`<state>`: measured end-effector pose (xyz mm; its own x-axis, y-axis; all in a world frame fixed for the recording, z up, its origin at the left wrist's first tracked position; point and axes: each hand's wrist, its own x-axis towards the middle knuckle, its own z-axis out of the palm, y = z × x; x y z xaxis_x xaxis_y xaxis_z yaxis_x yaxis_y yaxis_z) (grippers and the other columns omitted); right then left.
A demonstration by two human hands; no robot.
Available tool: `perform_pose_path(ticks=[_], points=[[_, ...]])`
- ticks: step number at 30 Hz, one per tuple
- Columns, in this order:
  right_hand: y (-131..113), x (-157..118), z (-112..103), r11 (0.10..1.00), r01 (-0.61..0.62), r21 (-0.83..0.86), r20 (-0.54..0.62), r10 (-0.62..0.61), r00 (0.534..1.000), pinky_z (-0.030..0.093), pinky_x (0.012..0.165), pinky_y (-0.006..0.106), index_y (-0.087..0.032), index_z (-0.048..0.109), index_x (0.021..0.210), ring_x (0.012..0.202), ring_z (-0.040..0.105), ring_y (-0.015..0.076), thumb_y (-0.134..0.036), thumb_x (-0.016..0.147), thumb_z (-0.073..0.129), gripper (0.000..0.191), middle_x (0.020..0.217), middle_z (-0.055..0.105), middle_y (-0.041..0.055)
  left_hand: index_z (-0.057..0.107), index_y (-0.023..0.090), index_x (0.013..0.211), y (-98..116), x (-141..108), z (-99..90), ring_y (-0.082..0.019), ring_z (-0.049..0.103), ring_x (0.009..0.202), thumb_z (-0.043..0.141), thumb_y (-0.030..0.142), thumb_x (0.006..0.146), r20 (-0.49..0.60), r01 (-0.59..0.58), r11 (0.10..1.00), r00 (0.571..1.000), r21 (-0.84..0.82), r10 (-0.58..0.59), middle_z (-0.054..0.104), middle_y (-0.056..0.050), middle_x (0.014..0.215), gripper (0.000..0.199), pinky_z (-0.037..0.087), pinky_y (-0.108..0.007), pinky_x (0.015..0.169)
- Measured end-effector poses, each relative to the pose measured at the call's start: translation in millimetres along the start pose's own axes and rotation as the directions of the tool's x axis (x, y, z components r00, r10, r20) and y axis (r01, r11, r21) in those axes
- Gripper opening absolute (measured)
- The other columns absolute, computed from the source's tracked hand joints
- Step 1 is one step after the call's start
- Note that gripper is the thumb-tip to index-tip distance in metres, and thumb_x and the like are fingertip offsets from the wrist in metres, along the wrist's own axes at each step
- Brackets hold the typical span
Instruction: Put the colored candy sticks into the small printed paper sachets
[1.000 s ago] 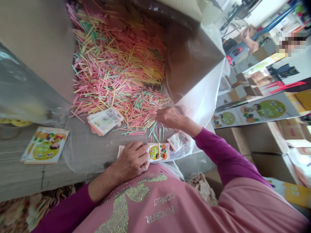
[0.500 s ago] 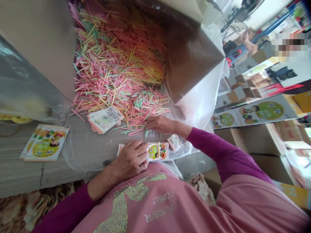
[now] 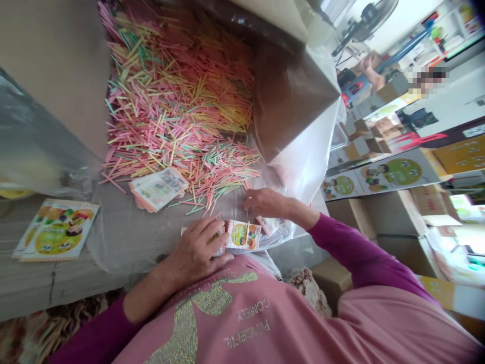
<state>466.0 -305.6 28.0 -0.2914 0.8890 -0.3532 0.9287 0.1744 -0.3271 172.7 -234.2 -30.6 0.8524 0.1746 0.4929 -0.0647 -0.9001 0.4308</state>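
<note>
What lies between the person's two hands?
In the head view, a printed paper packet with cartoon faces lies between the left hand and the right hand, on clear plastic sheeting.

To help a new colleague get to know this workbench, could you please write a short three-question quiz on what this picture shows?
1. Which colours do the short straws in the large pile show?
A. Pink, yellow and green
B. Only black
C. Only blue

2. True or false: the right hand lies on the clear plastic sheet, close to loose straws.

3. What lies under the left hand?

Key:
1. A
2. True
3. A printed packet
</note>
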Motion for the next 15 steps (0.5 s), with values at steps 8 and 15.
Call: perform_pose_path(ticks=[8, 15], points=[[11.8, 36.6, -7.2, 0.995, -0.064, 0.078, -0.358, 0.088, 0.929, 0.043, 0.079, 0.03, -0.015, 0.07, 0.081, 0.083, 0.06, 0.0175, -0.015, 0.097, 0.048, 0.027, 0.084, 0.068, 0.0076, 0.075, 0.021, 0.081, -37.1, 74.3, -27.9, -0.025, 0.068, 0.087, 0.06, 0.018, 0.091, 0.53, 0.188, 0.971, 0.815, 0.144, -0.237, 0.075, -0.008, 0.085, 0.018, 0.051, -0.037, 0.078], [15.1, -25.5, -31.1, 0.824, -0.562, -0.064, -0.12, 0.553, 0.825, 0.033, 0.066, 0.031, -0.018, 0.075, 0.086, 0.074, 0.059, 0.0176, -0.024, 0.088, 0.068, 0.01, 0.081, 0.07, 0.0071, 0.075, 0.021, 0.074, -42.1, 93.6, -17.1, -0.023, 0.069, 0.08, 0.058, 0.014, 0.087, 0.607, 0.163, 0.968, 0.755, 0.193, -0.248, 0.077, -0.008, 0.082, 0.022, 0.048, -0.034, 0.071]])
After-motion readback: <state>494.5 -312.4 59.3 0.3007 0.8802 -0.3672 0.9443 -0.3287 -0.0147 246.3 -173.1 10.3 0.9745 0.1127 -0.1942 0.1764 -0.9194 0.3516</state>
